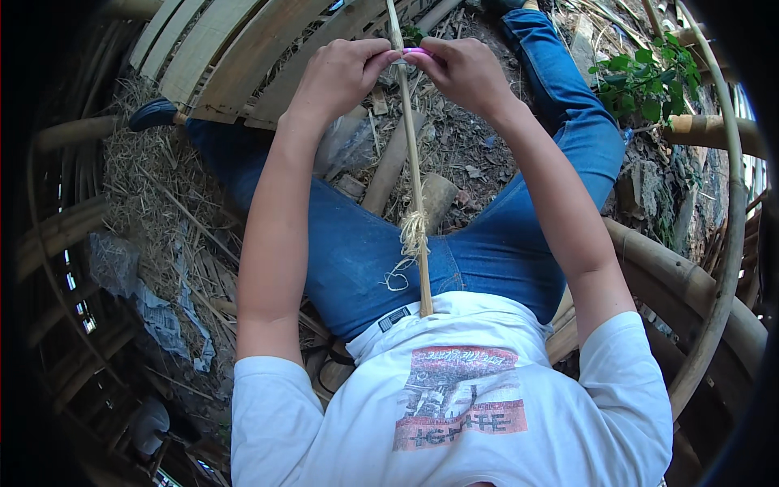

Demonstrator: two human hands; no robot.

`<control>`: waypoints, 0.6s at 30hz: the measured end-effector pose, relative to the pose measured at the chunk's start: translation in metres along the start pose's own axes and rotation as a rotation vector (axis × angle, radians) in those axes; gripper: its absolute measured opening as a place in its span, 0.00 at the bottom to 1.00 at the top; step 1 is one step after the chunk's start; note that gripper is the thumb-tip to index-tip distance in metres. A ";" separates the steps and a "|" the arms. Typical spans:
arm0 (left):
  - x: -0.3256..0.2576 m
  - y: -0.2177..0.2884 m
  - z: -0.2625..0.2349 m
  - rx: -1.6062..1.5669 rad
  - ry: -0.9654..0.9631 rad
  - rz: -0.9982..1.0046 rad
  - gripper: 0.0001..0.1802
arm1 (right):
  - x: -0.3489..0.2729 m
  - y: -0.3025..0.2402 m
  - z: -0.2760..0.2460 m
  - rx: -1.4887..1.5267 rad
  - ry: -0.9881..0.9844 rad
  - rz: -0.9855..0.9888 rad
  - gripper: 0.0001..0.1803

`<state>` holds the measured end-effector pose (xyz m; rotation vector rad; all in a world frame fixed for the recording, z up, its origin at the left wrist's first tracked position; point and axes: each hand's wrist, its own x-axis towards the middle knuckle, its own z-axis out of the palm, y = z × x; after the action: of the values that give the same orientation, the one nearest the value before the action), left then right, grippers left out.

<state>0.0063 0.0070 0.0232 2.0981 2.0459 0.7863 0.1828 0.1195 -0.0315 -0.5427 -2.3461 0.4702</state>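
A long thin bamboo stick (415,170) runs from my waist, between my legs, to beyond my hands. My left hand (341,75) is closed in a pinch at the stick, thumb and forefinger together; whatever is between them is too small to make out. From the other side my right hand (471,73) pinches a small bright pink object (417,51), its kind unclear, which lies across the stick. A small pale piece shows on the stick just under the fingertips. Lower down, a frayed tuft of pale fibre (415,234) is wrapped round the stick, with loose strands hanging.
Pale bamboo slats (243,61) stand at the upper left. Dry straw (154,174) and crumpled plastic (166,321) lie at left. A cut bamboo piece (440,199) rests on the ground between my legs. Bamboo poles (682,268) and a leafy plant (649,81) are at right.
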 end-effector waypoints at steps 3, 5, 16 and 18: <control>-0.006 -0.007 0.008 -0.009 -0.014 -0.082 0.12 | -0.004 0.004 0.009 -0.006 0.031 -0.033 0.18; -0.003 -0.013 0.006 -0.005 -0.041 -0.088 0.13 | -0.003 0.002 0.013 0.024 0.023 -0.015 0.18; -0.001 -0.016 0.008 -0.022 -0.121 -0.072 0.13 | -0.004 0.004 0.011 0.158 -0.136 0.072 0.17; -0.003 -0.013 0.008 -0.017 -0.140 -0.070 0.13 | -0.006 0.002 0.008 0.153 -0.146 0.093 0.17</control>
<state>-0.0017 0.0077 0.0102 1.9989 2.0197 0.6262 0.1819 0.1164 -0.0415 -0.5626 -2.4046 0.7482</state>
